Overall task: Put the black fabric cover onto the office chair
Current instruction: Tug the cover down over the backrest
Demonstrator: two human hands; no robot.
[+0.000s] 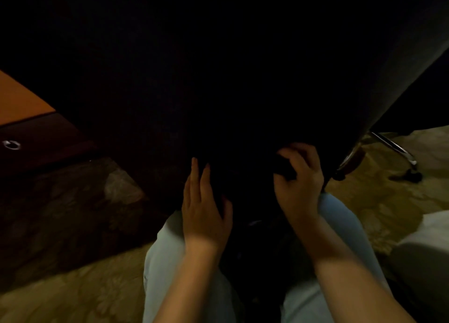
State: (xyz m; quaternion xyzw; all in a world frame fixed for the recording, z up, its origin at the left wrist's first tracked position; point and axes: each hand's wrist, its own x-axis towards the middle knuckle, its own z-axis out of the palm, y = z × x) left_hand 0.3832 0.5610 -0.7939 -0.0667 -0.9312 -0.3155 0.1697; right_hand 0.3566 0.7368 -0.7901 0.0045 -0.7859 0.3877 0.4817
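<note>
The black fabric cover [218, 79] fills most of the view, stretched over the back of the office chair. Only the chair's chrome base leg [391, 147] shows, at the right. My left hand [204, 201] lies against the lower edge of the cover with its fingers straight and the thumb hooked at the fabric's hem. My right hand [298, 174] has its fingers curled round a bunch of the black fabric at the bottom edge. The scene is very dark, so folds and seams are hard to make out.
A wooden desk [21, 104] with a drawer and ring pull [11, 145] stands at the left. Patterned carpet [85, 293] covers the floor. My knees in light trousers [165, 262] are below the chair. A caster [413, 174] sits at the right.
</note>
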